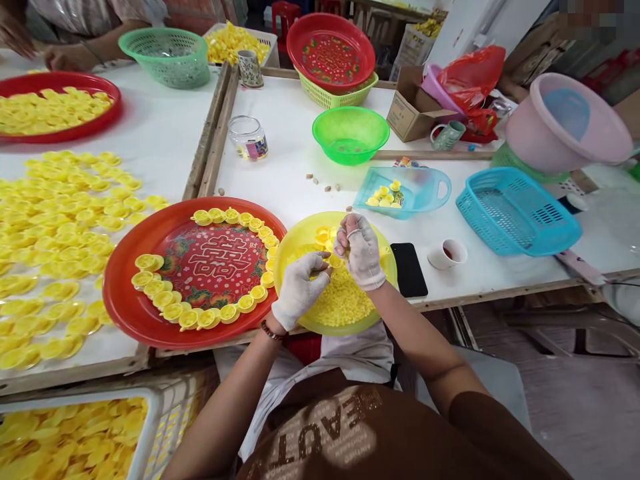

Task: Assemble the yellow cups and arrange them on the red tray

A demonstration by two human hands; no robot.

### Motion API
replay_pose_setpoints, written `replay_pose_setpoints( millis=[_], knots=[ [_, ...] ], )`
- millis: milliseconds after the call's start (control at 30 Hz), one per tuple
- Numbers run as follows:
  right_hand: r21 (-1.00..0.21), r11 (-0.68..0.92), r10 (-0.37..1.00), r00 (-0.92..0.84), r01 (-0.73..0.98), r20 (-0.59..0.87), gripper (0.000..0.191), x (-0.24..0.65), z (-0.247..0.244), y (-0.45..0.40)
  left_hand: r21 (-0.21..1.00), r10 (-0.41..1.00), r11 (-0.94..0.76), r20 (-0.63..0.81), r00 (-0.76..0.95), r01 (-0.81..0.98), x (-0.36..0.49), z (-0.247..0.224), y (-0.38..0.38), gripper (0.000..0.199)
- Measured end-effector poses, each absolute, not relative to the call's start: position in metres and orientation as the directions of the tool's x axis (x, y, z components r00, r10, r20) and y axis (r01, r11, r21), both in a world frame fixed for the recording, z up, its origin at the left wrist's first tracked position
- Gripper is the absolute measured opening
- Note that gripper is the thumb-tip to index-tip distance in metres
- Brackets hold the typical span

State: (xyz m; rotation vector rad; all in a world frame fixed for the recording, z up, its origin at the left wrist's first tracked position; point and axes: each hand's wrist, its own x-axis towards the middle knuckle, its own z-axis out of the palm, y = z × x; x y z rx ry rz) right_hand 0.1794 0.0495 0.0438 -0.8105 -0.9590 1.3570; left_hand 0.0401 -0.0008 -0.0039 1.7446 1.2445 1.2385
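Note:
My left hand (301, 288), in a white glove with bare fingertips, is over the left side of a yellow basin (387, 303). Thumb and fingers are pinched; anything between them is too small to make out. Opposite it, my right hand (363, 255), gloved the same way, has its fingers curled together above the basin, their contents hidden. Small yellow pieces (345, 300) fill the basin's bottom, with a few larger yellow plastic parts (324, 236) near its far side. To the left, a red tray (125, 267) carries a curved row of round yellow plastic parts (229, 313) along its rim.
Many yellow parts (65, 220) cover the left table. A phone (409, 269), a paper cup (447, 253) and a blue basket (520, 213) stand right of the basin. Behind are a blue scoop (425, 193), green bowl (350, 137) and jar (249, 138). Another person's hand (67, 57) shows at upper left.

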Motion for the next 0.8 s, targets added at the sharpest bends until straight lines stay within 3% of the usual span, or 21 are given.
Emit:
replay_pose_setpoints(
  millis=[133, 267, 400, 533, 667, 800],
  knots=[
    [-0.926, -0.017, 1.0, -0.03, -0.377, -0.006, 0.036, 0.195, 0.046, 0.042, 0.916, 0.956, -0.294, 0.283, 0.081, 0.274, 0.039, -0.002, -0.001, 0.011],
    [-0.951, -0.125, 0.991, -0.086, -0.283, -0.104, 0.036, 0.209, 0.037, 0.031, 0.98, 0.983, -0.178, 0.173, 0.06, 0.091, 0.038, 0.003, -0.001, 0.017],
    [-0.978, -0.129, 0.976, -0.195, -0.161, -0.096, 0.035, 0.212, 0.024, 0.022, 0.985, 0.98, -0.153, 0.141, 0.138, 0.077, 0.038, 0.003, -0.002, 0.021],
    [-0.995, -0.079, 0.969, -0.24, -0.066, -0.061, 0.033, 0.213, 0.023, 0.019, 0.982, 0.976, -0.165, 0.15, 0.155, 0.09, 0.041, 0.0, -0.003, 0.044],
    [-0.977, -0.019, 0.99, -0.137, -0.214, 0.011, 0.032, 0.211, 0.035, 0.021, 0.887, 0.946, -0.309, 0.25, 0.206, 0.342, 0.042, 0.003, -0.002, 0.026],
    [-0.922, 0.029, 0.99, -0.117, -0.385, 0.08, 0.033, 0.198, 0.043, 0.027, 0.829, 0.93, -0.354, 0.266, 0.253, 0.433, 0.042, 0.008, -0.001, 0.015]
  ],
)
